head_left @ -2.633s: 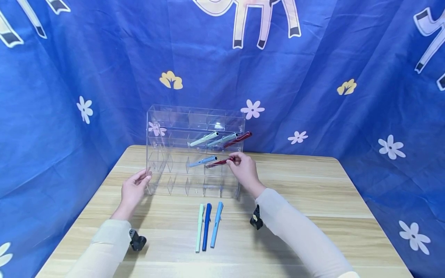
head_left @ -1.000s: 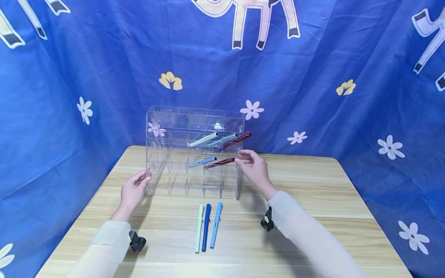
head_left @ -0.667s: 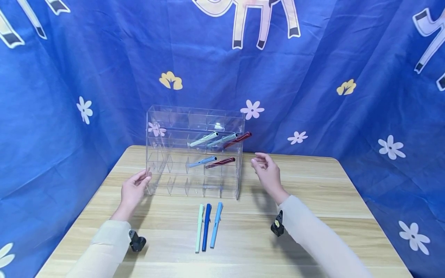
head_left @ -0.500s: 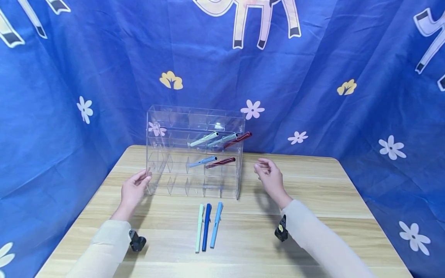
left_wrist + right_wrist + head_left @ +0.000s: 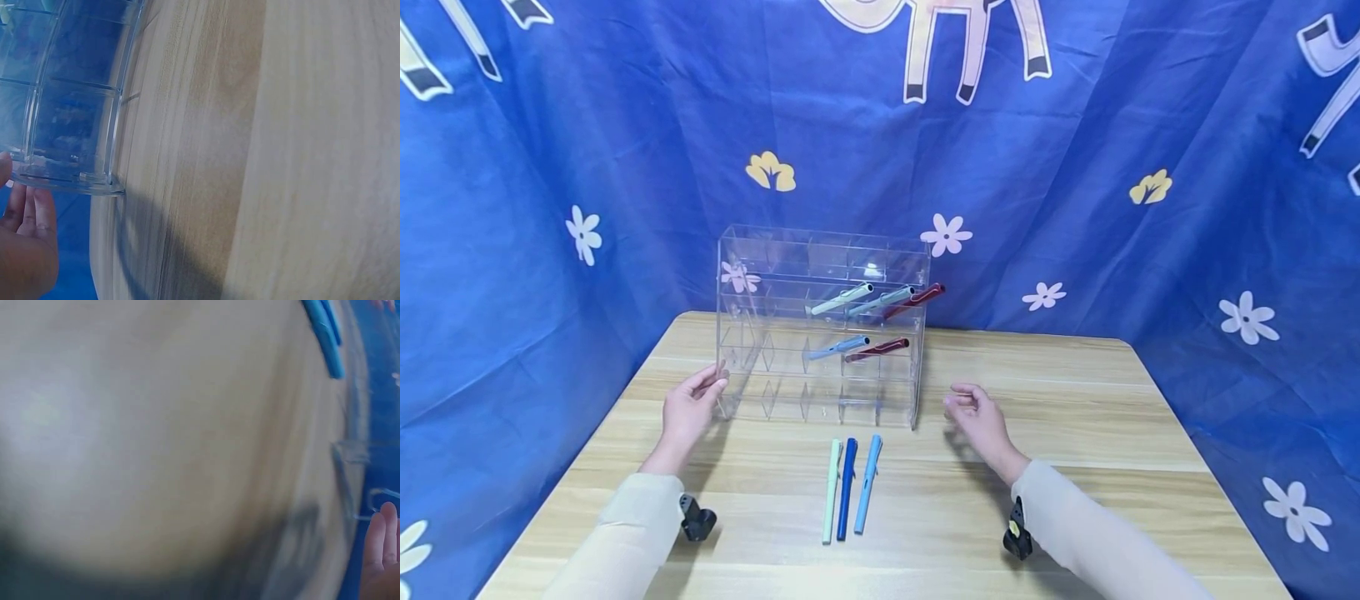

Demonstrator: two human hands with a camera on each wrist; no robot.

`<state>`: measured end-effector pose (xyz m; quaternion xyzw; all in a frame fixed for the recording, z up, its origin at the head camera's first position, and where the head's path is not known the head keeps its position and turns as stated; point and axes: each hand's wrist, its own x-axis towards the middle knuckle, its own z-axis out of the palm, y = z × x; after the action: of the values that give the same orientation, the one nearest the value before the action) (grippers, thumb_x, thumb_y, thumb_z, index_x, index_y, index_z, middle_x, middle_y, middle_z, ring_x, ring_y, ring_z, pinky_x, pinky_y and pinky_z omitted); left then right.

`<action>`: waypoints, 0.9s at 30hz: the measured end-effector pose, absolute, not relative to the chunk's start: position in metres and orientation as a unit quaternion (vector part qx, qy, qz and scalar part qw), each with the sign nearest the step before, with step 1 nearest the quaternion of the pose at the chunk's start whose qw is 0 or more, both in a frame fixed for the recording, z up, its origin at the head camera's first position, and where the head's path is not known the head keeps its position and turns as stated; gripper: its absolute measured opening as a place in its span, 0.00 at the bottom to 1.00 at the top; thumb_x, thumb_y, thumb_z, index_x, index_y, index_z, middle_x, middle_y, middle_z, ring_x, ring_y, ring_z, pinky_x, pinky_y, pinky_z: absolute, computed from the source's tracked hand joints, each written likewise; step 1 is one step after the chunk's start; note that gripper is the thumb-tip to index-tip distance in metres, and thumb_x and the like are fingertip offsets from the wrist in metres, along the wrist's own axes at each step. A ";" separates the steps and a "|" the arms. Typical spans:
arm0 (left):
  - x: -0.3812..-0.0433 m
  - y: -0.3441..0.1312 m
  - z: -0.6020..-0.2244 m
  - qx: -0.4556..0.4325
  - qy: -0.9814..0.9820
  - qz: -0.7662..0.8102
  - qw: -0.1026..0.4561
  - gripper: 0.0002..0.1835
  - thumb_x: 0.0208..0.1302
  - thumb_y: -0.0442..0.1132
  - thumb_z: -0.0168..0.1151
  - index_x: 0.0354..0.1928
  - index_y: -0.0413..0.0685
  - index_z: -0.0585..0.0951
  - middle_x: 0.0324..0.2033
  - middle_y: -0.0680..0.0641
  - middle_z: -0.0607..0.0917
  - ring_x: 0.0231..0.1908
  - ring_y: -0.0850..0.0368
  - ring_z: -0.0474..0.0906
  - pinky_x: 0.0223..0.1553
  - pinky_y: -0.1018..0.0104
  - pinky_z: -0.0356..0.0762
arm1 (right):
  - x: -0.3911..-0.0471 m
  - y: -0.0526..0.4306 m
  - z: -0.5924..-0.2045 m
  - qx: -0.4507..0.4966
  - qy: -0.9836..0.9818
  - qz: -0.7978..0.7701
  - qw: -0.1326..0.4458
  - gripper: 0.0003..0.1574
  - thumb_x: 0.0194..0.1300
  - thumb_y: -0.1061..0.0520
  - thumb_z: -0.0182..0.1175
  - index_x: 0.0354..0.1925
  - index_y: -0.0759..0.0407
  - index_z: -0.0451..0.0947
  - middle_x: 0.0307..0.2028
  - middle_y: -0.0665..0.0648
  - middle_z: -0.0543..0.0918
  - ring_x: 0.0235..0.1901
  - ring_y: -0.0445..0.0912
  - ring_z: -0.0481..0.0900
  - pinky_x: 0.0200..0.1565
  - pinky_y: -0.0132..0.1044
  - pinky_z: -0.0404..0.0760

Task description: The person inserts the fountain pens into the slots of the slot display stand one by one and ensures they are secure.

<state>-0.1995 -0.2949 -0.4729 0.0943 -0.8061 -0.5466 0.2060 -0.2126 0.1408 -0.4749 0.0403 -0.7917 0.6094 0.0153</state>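
Note:
My left hand [image 5: 691,410] grips the left side panel of a clear acrylic pen rack [image 5: 786,390]; in the left wrist view its thumb and fingers [image 5: 42,212] are on opposite sides of the panel. My right hand [image 5: 983,423] hovers over the table to the right of the rack, fingers loosely bent, holding nothing. An upper row of the rack carries a light green pen [image 5: 842,299], a pale blue pen [image 5: 882,302] and a dark red pen [image 5: 916,301]. Lower down lean a blue pen [image 5: 838,347] and another dark red pen [image 5: 877,350].
In front of the rack a mint green pen [image 5: 832,493], a dark blue pen [image 5: 846,492] and a light blue pen [image 5: 868,485] lie side by side on the wooden table [image 5: 1075,417]. A blue patterned curtain [image 5: 1037,208] surrounds the table.
My right hand has let go of the lower dark red pen, leaving it in the rack, then moved right and down toward the table's front. The left hand stays at the rack.

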 end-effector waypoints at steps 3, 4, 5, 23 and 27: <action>-0.200 -0.295 -0.472 0.096 -0.807 -0.545 0.207 0.18 0.66 0.32 0.59 0.57 0.33 0.75 0.49 0.32 0.78 0.36 0.82 0.74 0.42 0.84 0.75 | -0.205 0.137 -0.483 0.034 -0.794 0.607 -0.006 0.27 0.63 0.57 0.64 0.57 0.68 0.71 0.42 0.62 0.83 0.37 0.54 0.83 0.35 0.46 0.86; -0.199 -0.295 -0.472 0.096 -0.807 -0.544 0.207 0.18 0.66 0.31 0.59 0.57 0.33 0.75 0.49 0.33 0.79 0.36 0.82 0.74 0.42 0.84 0.75 | -0.203 0.135 -0.485 0.034 -0.794 0.607 -0.013 0.27 0.63 0.57 0.63 0.56 0.69 0.71 0.41 0.61 0.83 0.36 0.53 0.83 0.34 0.46 0.86; -0.199 -0.294 -0.472 0.097 -0.808 -0.543 0.207 0.18 0.66 0.31 0.59 0.57 0.33 0.75 0.49 0.33 0.79 0.36 0.82 0.74 0.42 0.84 0.75 | -0.200 0.133 -0.487 0.035 -0.794 0.607 -0.018 0.27 0.63 0.58 0.63 0.56 0.70 0.70 0.41 0.62 0.83 0.36 0.53 0.83 0.34 0.47 0.86; -0.197 -0.295 -0.472 0.095 -0.807 -0.548 0.201 0.19 0.67 0.32 0.59 0.58 0.33 0.75 0.49 0.33 0.79 0.39 0.75 0.78 0.43 0.84 0.75 | -0.175 0.088 -0.503 0.073 -0.810 0.575 -0.091 0.27 0.60 0.55 0.66 0.53 0.70 0.73 0.35 0.57 0.85 0.28 0.49 0.83 0.27 0.38 0.85; -0.196 -0.294 -0.472 0.095 -0.806 -0.549 0.201 0.19 0.66 0.31 0.59 0.58 0.33 0.74 0.49 0.33 0.79 0.39 0.74 0.79 0.43 0.84 0.75 | -0.171 0.075 -0.501 0.067 -0.824 0.555 -0.093 0.25 0.58 0.55 0.68 0.49 0.70 0.74 0.31 0.53 0.83 0.25 0.47 0.83 0.24 0.36 0.83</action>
<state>-0.1963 -0.2942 -0.4715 0.0950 -0.8060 -0.5485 0.2010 -0.1713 0.0754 -0.5005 0.0668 -0.8239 0.5550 -0.0930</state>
